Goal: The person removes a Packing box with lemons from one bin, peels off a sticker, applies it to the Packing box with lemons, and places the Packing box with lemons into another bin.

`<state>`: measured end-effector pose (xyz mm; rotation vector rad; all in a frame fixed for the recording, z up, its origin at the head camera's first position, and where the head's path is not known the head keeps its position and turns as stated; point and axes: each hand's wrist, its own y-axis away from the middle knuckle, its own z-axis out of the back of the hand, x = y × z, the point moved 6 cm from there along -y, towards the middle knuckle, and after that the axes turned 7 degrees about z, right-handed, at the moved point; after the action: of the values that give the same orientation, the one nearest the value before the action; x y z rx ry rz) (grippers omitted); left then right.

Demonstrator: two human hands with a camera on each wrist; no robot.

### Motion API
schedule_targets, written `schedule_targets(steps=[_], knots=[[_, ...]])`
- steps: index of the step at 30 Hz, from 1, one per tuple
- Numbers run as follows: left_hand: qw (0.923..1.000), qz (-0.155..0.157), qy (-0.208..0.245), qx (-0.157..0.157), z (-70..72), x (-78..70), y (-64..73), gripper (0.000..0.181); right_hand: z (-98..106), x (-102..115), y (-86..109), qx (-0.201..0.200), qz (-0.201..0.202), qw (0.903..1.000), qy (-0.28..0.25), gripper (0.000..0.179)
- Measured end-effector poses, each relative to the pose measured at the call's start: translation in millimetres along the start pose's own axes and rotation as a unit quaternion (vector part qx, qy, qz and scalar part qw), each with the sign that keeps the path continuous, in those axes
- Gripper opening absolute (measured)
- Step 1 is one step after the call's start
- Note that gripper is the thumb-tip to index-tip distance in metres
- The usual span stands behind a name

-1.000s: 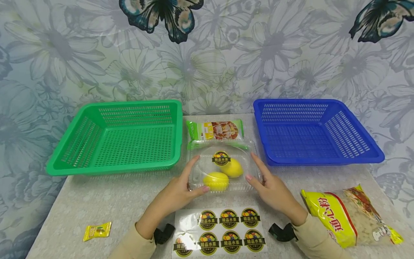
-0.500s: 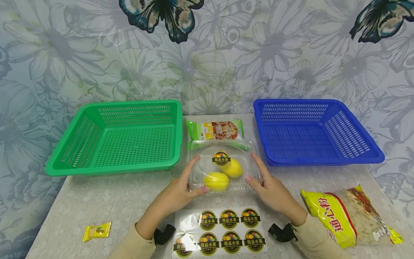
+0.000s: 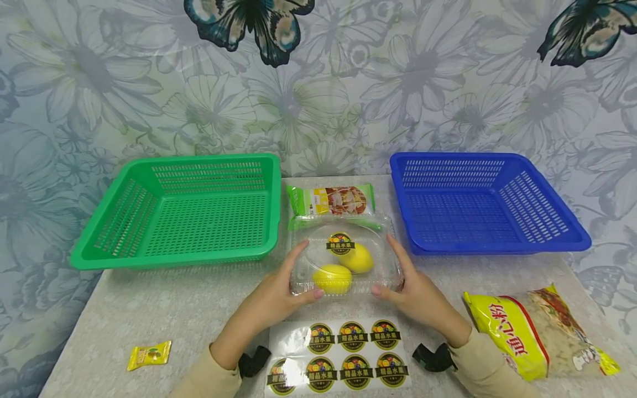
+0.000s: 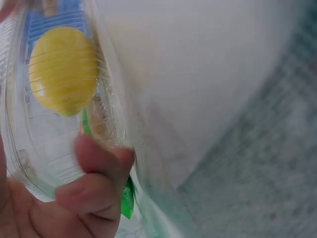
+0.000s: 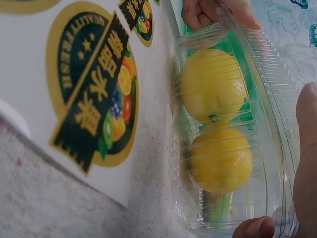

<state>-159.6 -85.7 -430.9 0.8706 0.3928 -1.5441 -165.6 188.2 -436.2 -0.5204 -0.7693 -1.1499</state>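
Note:
A clear plastic clamshell fruit box (image 3: 311, 249) holds two yellow lemons (image 3: 334, 279) and has a round black-and-gold fruit sticker (image 3: 340, 244) on its closed lid. My left hand (image 3: 271, 298) grips the box's left side, its thumb along the near edge. From the other side, my right hand (image 3: 423, 298) holds it in the same way. Curled fingers (image 4: 91, 196) of the left hand show low against the box in the left wrist view. Both lemons (image 5: 220, 158) are visible through the ribbed wall in the right wrist view.
A sticker sheet (image 3: 288, 334) lies just in front of the box. Behind it is a green snack packet (image 3: 343, 199), partly covered. Green basket (image 3: 174, 262) left, blue basket (image 3: 497, 246) right. A yellow pasta bag (image 3: 537, 331) and a small yellow packet (image 3: 149, 355) lie at the sides.
My right thumb has slid slightly left and down, onto the box's near edge. The box and the left hand have hardly moved.

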Motion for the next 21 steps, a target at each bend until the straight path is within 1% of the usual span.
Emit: schedule_targets(steps=[8, 11, 15, 19, 21], knots=[[0.9997, -0.025, -0.006, 0.005, -2.1, -2.2, 1.3, 0.092, -0.5, -2.7, 0.6, -0.012, 0.005, 0.9998, -0.014, 0.113], [0.9996, -0.029, -0.002, 0.004, -3.1, -3.8, 2.6, 0.089, 0.6, -1.6, 1.1, -0.020, 0.018, 0.9996, -0.011, 0.114], [0.9996, -0.029, 0.005, 0.001, -3.5, -6.6, 5.4, 0.088, 1.8, -0.8, 1.5, -0.030, 0.031, 0.9990, -0.007, 0.115], [0.9996, -0.021, 0.017, -0.005, -3.4, -8.9, 9.1, 0.087, 2.0, -0.3, 3.4, -0.031, 0.035, 0.9988, -0.011, 0.114], [0.9993, -0.019, 0.030, -0.006, -3.6, -9.9, 10.7, 0.086, 2.4, -0.1, 5.2, -0.030, 0.034, 0.9988, -0.019, 0.114]])
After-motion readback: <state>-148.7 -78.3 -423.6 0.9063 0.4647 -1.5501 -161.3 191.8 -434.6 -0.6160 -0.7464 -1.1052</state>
